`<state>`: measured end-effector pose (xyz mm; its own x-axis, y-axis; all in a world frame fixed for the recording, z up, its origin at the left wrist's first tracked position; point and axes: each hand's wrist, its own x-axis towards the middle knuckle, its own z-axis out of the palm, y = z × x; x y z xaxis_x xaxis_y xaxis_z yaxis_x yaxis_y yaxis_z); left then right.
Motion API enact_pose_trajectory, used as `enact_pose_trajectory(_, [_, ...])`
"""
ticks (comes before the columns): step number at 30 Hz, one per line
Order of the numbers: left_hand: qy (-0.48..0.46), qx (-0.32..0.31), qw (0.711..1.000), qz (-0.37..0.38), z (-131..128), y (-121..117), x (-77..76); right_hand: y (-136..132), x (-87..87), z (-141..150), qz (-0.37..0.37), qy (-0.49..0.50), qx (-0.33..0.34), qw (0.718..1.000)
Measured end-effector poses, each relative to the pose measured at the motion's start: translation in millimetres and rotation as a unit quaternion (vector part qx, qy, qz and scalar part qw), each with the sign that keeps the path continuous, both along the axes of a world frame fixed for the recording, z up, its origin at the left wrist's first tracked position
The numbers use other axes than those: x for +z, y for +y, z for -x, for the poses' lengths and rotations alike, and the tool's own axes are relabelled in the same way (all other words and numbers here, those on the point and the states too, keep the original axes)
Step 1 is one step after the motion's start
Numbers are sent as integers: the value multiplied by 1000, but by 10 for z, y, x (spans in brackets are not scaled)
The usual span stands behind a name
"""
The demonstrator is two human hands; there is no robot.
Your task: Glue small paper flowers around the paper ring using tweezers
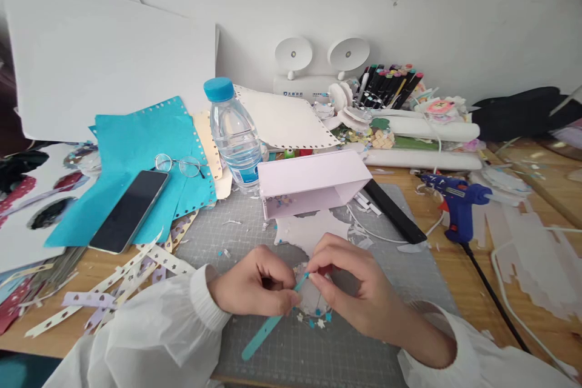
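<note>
My left hand [254, 285] is closed in a pinch round a long teal tool [268, 327], which slants up to a point between my two hands. My right hand [350, 285] is also pinched, its fingertips meeting the tool's tip over a small round paper piece [313, 309] edged with tiny white and teal flowers. Both hands rest on a grey cutting mat [318, 351]. What the right fingertips hold is too small to name.
A folded pale pink card [313, 185] stands behind the hands, beside a water bottle [234, 136]. A phone [130, 209] and glasses [179, 163] lie on teal paper [136, 151] at left. A blue glue gun [457, 200] sits right. Marker pens [391, 85] stand at the back.
</note>
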<state>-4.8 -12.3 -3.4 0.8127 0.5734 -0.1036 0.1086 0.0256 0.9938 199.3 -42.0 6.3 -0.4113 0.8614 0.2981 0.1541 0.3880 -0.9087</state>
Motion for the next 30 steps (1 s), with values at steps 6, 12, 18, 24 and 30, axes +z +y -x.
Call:
enact_pose_trajectory(6, [6, -7, 1000, -2, -2, 3, -3, -7, 14, 13, 7, 3, 1, 1000])
enact_pose_trajectory(12, [-5, -6, 1000, -5, -8, -3, -8, 4, 13, 7, 7, 4, -9, 1000])
enact_pose_trajectory(18, [-5, -11, 1000, 2, -8, 3, -6, -2, 13, 3, 7, 3, -7, 1000])
enact_pose_trajectory(24, [-4, -15, 1000, -5, -12, 3, 1, -2, 10, -6, 9, 3, -2, 1000])
enact_pose_trajectory(30, [-8, -16, 1000, 0, -9, -1, -4, 15, 17, -6, 9, 4, -2, 1000])
